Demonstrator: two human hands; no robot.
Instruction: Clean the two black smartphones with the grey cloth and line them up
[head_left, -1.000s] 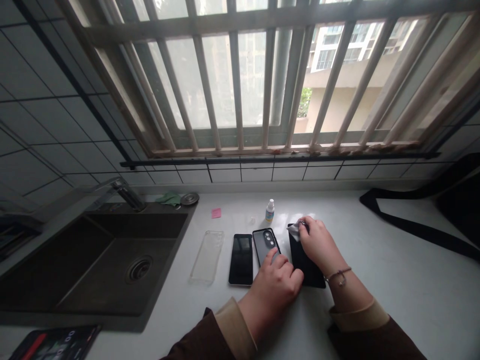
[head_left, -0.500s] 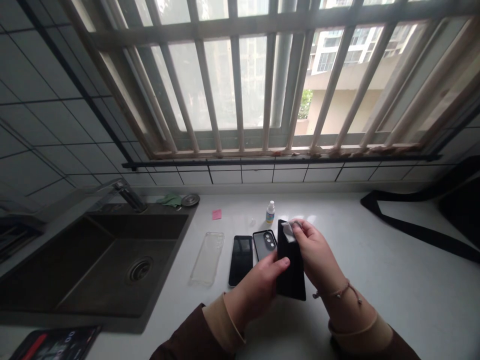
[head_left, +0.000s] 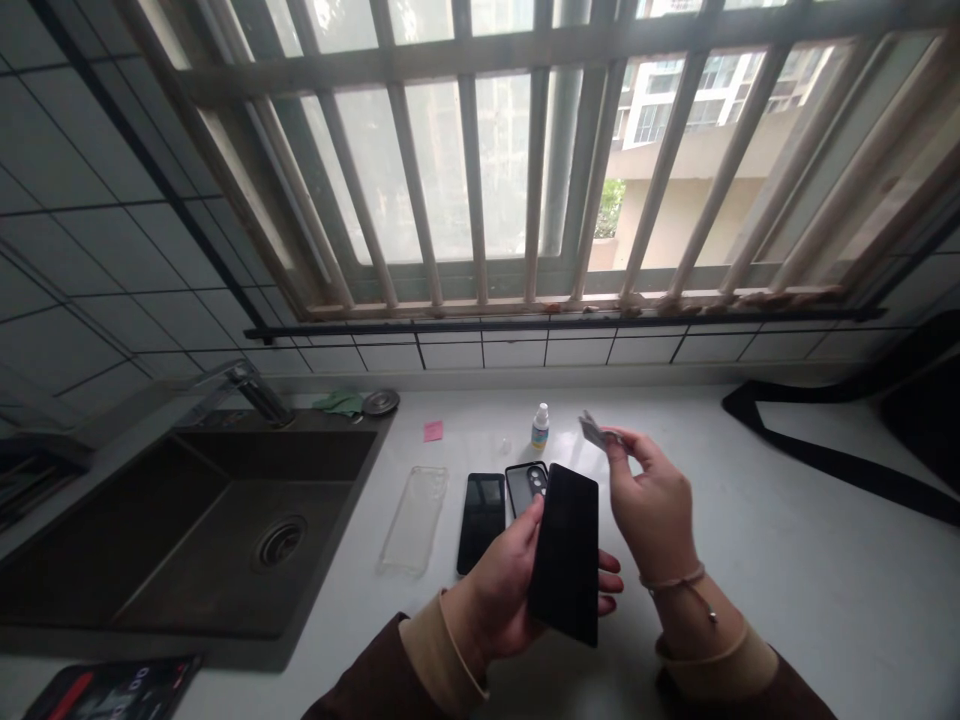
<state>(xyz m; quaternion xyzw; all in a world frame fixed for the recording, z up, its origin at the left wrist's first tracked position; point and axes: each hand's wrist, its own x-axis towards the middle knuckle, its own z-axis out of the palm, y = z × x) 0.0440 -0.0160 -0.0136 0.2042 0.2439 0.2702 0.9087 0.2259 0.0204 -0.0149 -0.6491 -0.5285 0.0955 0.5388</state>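
Note:
My left hand is closed around a black smartphone, its dark face tilted up and its fingertips showing past the right edge. Up and to the right, my right hand pinches a small folded grey cloth, held apart from the phone. Beyond the held phone lies a dark phone case with camera holes, partly hidden by it. A second black phone rests flat left of that case. Farther left is a clear phone case. A small white spray bottle stands upright behind the cases.
On the left a dark sink with a faucet is set into the white counter. A pink sticky note lies near the back. A black strap stretches across the right side, and a black packet sits at front left.
My right hand has lifted the cloth off the phone and moved it up and right. The phone in my left hand has come lower and nearer, its face turned more upward.

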